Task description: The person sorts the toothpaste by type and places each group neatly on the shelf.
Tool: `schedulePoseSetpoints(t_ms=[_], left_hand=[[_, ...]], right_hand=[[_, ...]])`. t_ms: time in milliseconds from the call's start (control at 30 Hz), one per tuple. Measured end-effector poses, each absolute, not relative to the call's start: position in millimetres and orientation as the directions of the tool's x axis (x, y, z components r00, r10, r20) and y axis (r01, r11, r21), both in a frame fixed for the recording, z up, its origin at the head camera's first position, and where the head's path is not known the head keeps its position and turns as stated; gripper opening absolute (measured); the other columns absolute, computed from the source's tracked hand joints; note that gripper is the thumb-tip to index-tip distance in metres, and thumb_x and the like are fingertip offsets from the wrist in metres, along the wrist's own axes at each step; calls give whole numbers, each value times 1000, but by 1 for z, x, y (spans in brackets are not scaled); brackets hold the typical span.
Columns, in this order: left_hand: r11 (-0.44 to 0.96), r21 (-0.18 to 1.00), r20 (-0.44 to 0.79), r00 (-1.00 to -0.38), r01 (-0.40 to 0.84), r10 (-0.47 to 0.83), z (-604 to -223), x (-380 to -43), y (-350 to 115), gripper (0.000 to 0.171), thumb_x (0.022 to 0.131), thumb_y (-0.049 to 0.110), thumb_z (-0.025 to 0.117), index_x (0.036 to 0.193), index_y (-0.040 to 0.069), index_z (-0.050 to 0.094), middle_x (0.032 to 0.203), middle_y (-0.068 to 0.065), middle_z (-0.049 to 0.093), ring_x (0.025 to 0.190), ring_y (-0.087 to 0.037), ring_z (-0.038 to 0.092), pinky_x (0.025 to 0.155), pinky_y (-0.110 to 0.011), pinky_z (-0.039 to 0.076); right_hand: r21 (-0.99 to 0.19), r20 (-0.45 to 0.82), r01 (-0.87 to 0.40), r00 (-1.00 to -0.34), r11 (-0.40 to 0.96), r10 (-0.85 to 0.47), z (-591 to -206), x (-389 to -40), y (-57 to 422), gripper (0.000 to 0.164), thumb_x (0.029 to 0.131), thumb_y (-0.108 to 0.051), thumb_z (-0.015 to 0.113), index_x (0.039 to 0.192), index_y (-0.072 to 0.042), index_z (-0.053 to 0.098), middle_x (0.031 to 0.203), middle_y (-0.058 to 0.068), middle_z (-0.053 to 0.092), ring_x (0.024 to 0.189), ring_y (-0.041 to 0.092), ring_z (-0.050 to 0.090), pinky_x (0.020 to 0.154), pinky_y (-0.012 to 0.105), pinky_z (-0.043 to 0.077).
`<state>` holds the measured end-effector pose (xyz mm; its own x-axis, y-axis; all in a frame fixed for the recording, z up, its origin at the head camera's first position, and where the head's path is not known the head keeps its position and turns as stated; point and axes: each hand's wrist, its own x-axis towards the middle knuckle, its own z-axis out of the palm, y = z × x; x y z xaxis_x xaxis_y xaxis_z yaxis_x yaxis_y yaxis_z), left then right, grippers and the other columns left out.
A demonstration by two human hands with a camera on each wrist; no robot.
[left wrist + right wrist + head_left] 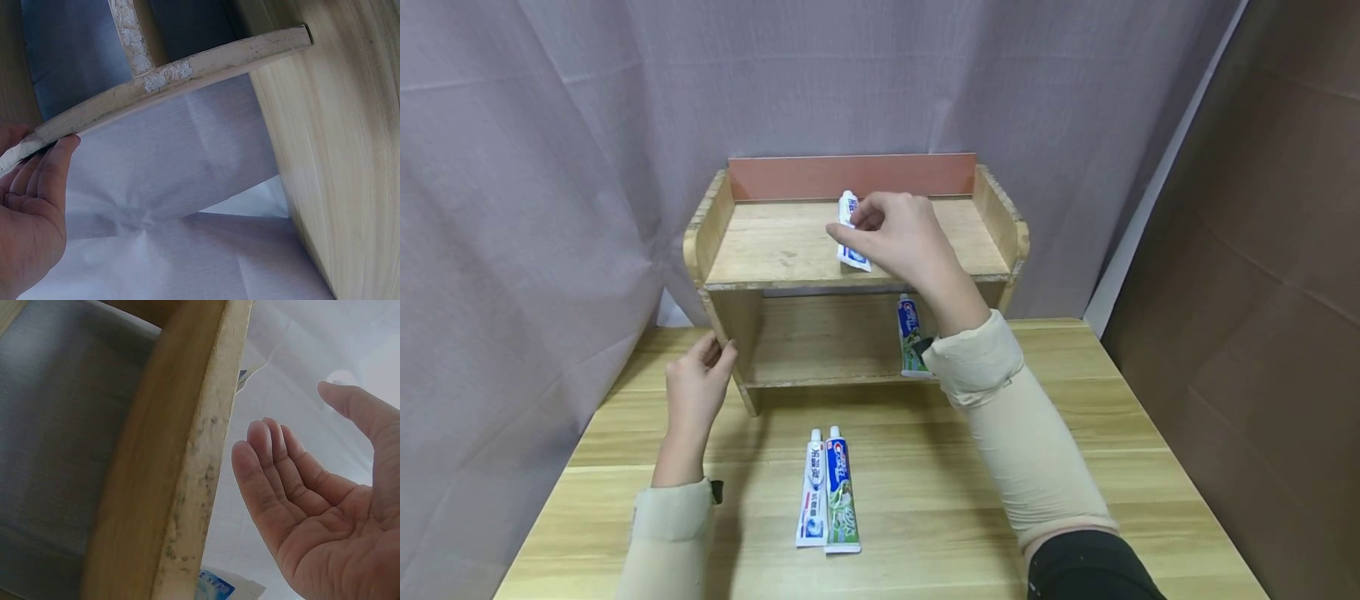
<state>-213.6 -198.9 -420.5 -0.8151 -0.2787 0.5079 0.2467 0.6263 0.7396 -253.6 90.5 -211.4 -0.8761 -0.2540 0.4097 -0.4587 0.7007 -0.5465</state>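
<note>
Table (962, 517): white tube (812, 496) and blue-green tube (842, 500) side by side, caps rearward. Left hand (696, 387) pinches shelf unit's (775, 242) left side. Lower deck: second blue-green tube (909, 325), cap rearward. Right hand (901, 237): thumb and fingers apart, holding nothing, by upper-deck white tube (847, 212); axis front-to-back, cap rearward.

Wooden rack (1002, 218) stood upright, pinched at left side by left fingers (57, 165). White-blue tube (846, 213) laid on upper shelf (782, 237), cap rearward, partly hidden by right fingers (876, 202). Blue-green tube (909, 329) on lower shelf (820, 342), below right fingers. Second white tube (813, 492), second blue-green tube (840, 492) laid together, right of left fingers.
</note>
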Motion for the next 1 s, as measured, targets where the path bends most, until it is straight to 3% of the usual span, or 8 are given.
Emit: schedulePoseSetpoints(t_ms=[367,1000], left_hand=[[626,734,523,-807,263,-274,-422,-215,-198,24,94,17,68,114,3,74,102,-19,73,93,-33,74,82,-42,61],[635,724,536,-799,269,-272,-423,-216,-199,24,94,17,68,112,3,75,101,-19,74,92,-33,74,82,-43,62]], right_hand=[[-611,419,-465,-877,641,-236,-220,-244,91,33,87,-45,75,91,-13,69,82,-2,72,75,11,64,69,27,52],[-641,434,-479,-871,600,-231,-232,-229,96,35,86,-51,75,92,-16,70,83,-7,70,76,7,65,69,25,56]])
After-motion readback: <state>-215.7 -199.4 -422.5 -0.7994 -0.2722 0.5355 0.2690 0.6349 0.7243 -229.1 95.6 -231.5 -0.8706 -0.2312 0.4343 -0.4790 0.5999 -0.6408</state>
